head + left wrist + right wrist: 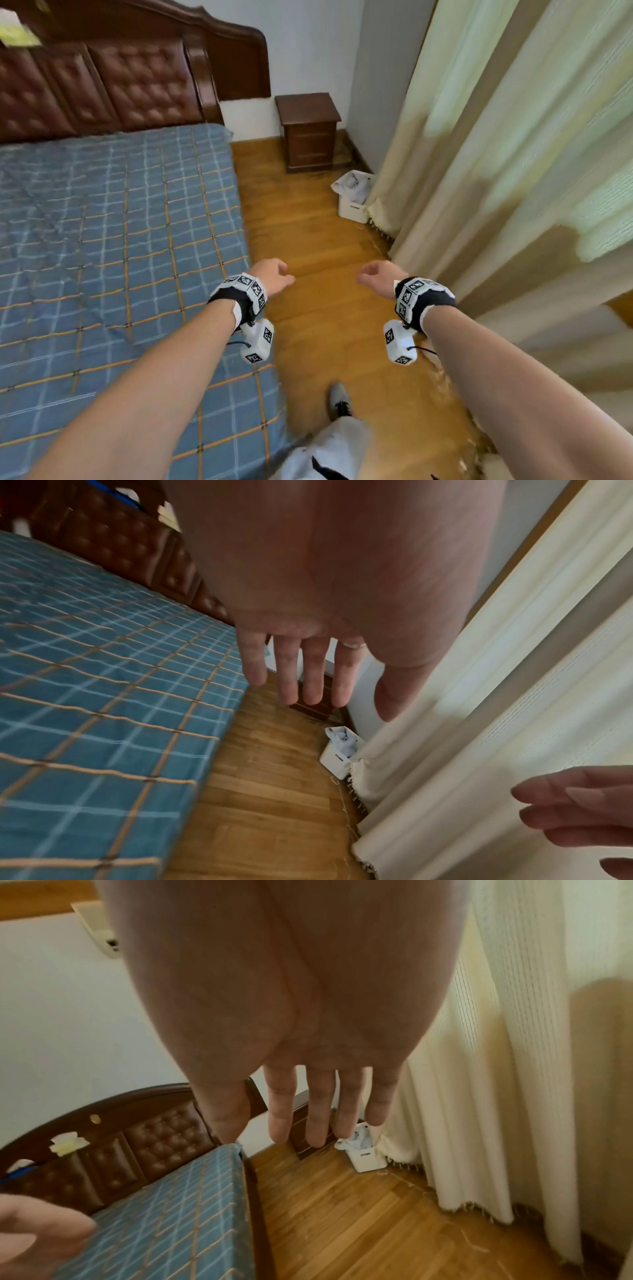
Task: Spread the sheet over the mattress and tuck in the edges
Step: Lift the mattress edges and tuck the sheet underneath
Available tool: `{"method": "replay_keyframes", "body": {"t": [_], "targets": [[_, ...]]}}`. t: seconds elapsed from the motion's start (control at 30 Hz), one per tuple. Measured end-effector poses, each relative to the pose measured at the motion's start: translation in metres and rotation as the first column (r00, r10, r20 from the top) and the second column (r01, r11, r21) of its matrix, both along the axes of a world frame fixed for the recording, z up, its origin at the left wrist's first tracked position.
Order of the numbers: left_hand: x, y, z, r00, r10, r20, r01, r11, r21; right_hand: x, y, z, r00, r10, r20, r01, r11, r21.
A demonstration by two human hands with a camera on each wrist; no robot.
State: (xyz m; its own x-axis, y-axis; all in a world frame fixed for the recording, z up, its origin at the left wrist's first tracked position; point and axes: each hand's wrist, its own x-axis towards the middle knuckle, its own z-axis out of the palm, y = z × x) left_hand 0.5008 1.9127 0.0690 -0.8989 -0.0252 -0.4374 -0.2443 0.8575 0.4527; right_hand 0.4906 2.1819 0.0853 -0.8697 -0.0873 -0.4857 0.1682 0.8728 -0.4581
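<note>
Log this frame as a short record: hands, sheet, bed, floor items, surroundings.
left hand: empty, fingers relaxed, held over the floor beside the bed edge
right hand: empty, fingers relaxed, apart from the left
sheet: blue plaid, spread across the mattress, some wrinkles
headboard: dark wood, tufted panels
white bin: on the wooden floor, holds crumpled cloth, at the curtain's hem
nightstand: dark wood, in the corner
curtain: cream, along the person's right
</note>
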Motion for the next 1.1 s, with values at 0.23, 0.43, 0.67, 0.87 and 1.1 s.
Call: {"method": "replay_keyframes", "body": {"t": [0.23, 0.43, 0.67, 0.87, 1.1], "targets": [[-0.208, 0.104, 0.034, 0.996, -0.080, -0.025, 0.080, 0.997, 0.007, -0.196, 0.101, 0.003, 0.995, 0.026, 0.096, -0.037, 0.993, 0.112], [-0.380, 0.113, 0.037, 1.000, -0.003, -0.024, 0.002, 0.999, -0.035, -0.400, 0.097, -0.002, 0.977, 0.186, 0.108, -0.195, 0.978, 0.080], [-0.524, 0.046, 0.027, 0.916, 0.399, -0.042, -0.401, 0.912, -0.081, -0.649, -0.001, -0.020, 0.862, 0.503, 0.068, -0.501, 0.864, -0.037], [-0.582, -0.029, 0.056, 0.752, 0.659, 0.007, -0.656, 0.749, -0.094, -0.771, -0.131, 0.017, 0.684, 0.729, 0.014, -0.726, 0.683, -0.081], [-0.718, -0.173, 0.018, 0.655, 0.755, 0.013, -0.750, 0.653, -0.106, -0.936, -0.279, -0.001, 0.647, 0.762, -0.030, -0.762, 0.645, -0.063]]}}
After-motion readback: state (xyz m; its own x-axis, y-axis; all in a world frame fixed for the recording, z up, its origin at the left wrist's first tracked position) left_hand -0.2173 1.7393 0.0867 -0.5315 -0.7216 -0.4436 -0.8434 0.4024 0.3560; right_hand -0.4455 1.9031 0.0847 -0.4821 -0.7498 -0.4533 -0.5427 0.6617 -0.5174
